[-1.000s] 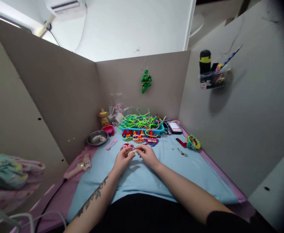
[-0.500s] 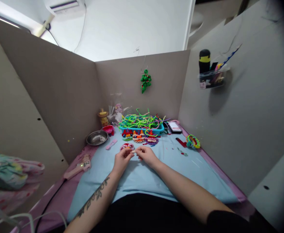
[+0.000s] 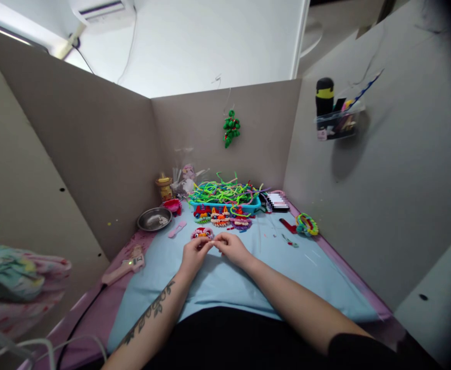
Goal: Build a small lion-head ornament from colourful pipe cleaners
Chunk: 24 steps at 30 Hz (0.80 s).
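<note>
Above the blue cloth, my left hand and my right hand meet fingertip to fingertip. Both are closed in a pinch around something tiny and pale, mostly hidden by the fingers and too small to name. Just beyond my left fingers lies a red and pink pipe-cleaner face with round eyes. Farther back, several similar colourful faces stand in a row, among them an orange one and a purple one. Behind them is a blue basket heaped with green and mixed pipe cleaners.
At left are a metal bowl with small white bits, a pink strip-like tool and a pink glue gun with its cord. A ring of coloured pieces lies at right. Grey partitions enclose the table.
My hands have drawn slightly closer at the fingertips, so less of the pale bit shows between them. Everything else on the table stays put.
</note>
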{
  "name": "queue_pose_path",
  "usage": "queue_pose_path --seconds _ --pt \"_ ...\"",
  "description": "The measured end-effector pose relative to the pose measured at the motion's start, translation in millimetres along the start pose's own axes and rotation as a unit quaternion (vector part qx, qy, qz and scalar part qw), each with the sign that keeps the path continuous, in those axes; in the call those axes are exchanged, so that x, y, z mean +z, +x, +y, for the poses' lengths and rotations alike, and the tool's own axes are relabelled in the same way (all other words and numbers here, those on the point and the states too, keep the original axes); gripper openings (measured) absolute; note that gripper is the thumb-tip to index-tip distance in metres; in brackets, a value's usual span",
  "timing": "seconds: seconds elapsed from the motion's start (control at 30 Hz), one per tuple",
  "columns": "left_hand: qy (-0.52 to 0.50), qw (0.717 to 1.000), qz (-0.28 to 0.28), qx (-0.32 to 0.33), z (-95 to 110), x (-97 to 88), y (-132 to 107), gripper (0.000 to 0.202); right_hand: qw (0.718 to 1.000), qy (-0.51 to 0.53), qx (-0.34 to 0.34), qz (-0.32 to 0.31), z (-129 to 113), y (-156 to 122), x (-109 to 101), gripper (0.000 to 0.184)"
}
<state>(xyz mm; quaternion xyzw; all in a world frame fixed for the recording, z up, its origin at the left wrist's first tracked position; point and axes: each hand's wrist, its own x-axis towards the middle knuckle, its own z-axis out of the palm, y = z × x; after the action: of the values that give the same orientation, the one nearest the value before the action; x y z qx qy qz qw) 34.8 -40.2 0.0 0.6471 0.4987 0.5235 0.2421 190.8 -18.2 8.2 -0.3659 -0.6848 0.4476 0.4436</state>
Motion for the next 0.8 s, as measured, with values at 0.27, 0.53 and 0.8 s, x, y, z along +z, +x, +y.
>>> queue_pose_path --seconds 0.27,0.53,0.8 --pt "-0.062 0.994 -0.052 -0.071 8.2 0.1 -0.2 0.029 0.940 -0.242 -0.241 0.025 0.9 -3.8 -3.9 0.014" --pt "-0.046 0.994 -0.065 -0.071 3.4 1.4 0.6 0.042 0.890 -0.344 -0.297 0.021 -0.2 -5.7 -5.3 0.018" --pt "-0.039 0.994 -0.084 -0.059 -1.6 3.6 0.8 0.045 0.874 -0.391 -0.288 0.013 1.0 -5.9 -2.4 0.017"
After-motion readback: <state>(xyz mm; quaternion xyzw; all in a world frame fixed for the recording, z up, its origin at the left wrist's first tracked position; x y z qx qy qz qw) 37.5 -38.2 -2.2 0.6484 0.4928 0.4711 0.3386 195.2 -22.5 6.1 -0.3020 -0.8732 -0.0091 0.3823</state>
